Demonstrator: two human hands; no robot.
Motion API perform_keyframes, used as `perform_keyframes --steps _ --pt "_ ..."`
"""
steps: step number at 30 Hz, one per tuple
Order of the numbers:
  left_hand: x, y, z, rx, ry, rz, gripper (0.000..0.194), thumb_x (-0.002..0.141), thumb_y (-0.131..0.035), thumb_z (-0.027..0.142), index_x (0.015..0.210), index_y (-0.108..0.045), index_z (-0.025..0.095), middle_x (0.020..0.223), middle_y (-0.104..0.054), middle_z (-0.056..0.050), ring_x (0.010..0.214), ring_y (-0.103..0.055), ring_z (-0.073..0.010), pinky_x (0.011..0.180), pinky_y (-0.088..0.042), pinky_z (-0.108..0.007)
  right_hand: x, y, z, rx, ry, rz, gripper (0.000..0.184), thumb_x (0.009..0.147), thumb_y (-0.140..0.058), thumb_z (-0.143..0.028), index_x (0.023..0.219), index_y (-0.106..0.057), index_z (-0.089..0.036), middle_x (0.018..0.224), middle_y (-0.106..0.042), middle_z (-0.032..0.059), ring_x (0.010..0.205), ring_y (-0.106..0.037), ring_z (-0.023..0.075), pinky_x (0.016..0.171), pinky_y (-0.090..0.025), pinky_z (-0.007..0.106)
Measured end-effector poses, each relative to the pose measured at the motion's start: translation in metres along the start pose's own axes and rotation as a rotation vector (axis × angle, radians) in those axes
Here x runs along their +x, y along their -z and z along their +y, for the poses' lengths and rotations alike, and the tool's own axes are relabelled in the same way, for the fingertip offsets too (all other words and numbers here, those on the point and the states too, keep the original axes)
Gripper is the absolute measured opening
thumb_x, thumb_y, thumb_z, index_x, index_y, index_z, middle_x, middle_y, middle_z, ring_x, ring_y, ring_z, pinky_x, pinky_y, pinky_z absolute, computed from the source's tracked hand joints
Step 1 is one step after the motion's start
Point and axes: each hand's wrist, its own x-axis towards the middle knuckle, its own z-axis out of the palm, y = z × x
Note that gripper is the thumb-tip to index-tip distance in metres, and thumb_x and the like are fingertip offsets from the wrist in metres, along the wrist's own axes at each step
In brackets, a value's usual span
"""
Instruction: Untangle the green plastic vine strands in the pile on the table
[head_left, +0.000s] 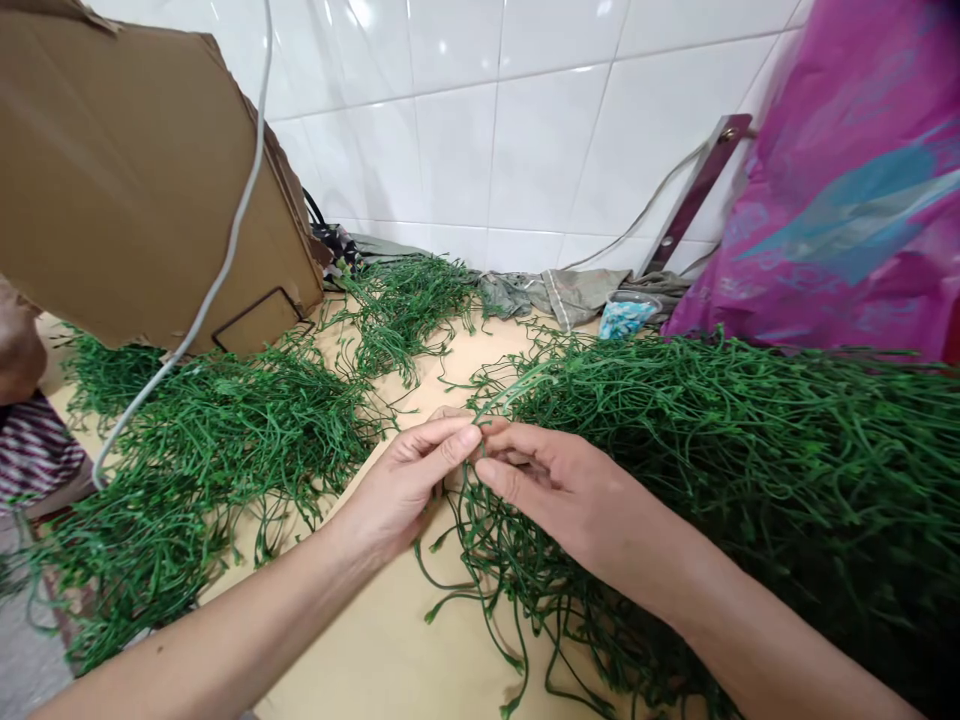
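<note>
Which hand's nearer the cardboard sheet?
Left. The left hand is below and to the right of the cardboard sheet, not touching it. The right hand is farther off, on the left hand's far side.

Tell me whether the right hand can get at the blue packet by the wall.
Probably yes. The right hand is pinching the green stems, but once free it looks to have a way over the loose stem heap to the blue packet, with nothing rigid between them.

Left forearm [217,630] and right forearm [750,600]: bare, slender, tapering to narrow wrists. Left hand [397,495] and right hand [577,500]: bare, with long fingers [442,445] and short, trimmed nails [470,435].
</note>
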Motion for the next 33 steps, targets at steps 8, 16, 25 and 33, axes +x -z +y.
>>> perform_keyframes --steps 8,16,25,33 --pt "0.003 0.004 0.0 -0.135 0.092 0.01 0.026 0.064 -0.092 0.035 0.073 -0.076 0.016 0.072 -0.066 0.0 0.072 -0.055 -0.0121 0.074 -0.044 -0.025 0.001 -0.007 0.008 0.213 -0.074 0.094 0.014 0.09 -0.057 -0.035 0.089 -0.062 -0.021 0.082 -0.061 0.0007 0.081 -0.057 0.0167 0.079 -0.049 0.03" --pt "0.005 0.006 0.001 -0.095 0.079 0.005 0.028 0.062 -0.094 0.035 0.074 -0.078 0.016 0.071 -0.068 0.001 0.068 -0.055 -0.01 0.07 -0.041 -0.024 0.001 -0.009 0.005 0.178 -0.034 0.08 0.017 0.088 -0.061 -0.039 0.087 -0.063 -0.022 0.086 -0.064 0.0017 0.083 -0.06 0.0186 0.082 -0.052 0.031" --pt "0.007 0.006 -0.001 -0.147 0.046 -0.022 0.022 0.071 -0.089 0.034 0.083 -0.081 0.017 0.076 -0.073 -0.001 0.073 -0.061 -0.0095 0.076 -0.047 -0.021 0.003 -0.006 0.014 -0.384 0.064 0.21 0.021 0.098 -0.04 -0.025 0.078 -0.049 -0.023 0.073 -0.059 0.001 0.063 -0.052 0.0152 0.06 -0.039 0.027" --pt "0.007 0.009 -0.003 -0.32 0.137 0.099 0.022 0.069 -0.091 0.029 0.082 -0.078 0.017 0.08 -0.073 0.001 0.072 -0.066 -0.0079 0.069 -0.055 -0.017 -0.004 -0.013 0.008 -1.139 0.321 0.127 0.038 0.089 -0.037 0.001 0.117 -0.058 -0.014 0.087 -0.07 0.0108 0.078 -0.064 0.0268 0.075 -0.04 0.038"
